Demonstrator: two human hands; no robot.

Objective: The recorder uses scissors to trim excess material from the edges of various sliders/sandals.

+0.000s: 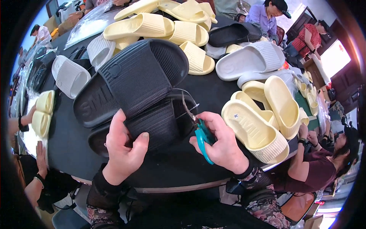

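Near the middle, a pair of black slide sandals [139, 78] lies one over the other, tilted, with ribbed straps. My left hand [124, 147] grips the near side of the pair, thumb and index finger showing on the lower sandal [150, 131]. The rest of its fingers are hidden. My right hand [227, 147] is closed round teal-handled scissors [204, 142]. Their blades reach up beside the sandals, at a thin clear plastic tie [183, 90] looped at the strap edges. Whether the blades touch the tie I cannot tell.
Cream slides [253, 128] lie right of my right hand, with more cream slides [139, 26] piled beyond the black pair. Grey slides [248, 61] sit far right, white slides [70, 76] far left. Other people stand or sit around the black table [68, 152]; a co-worker's hand [41, 158] rests at left.
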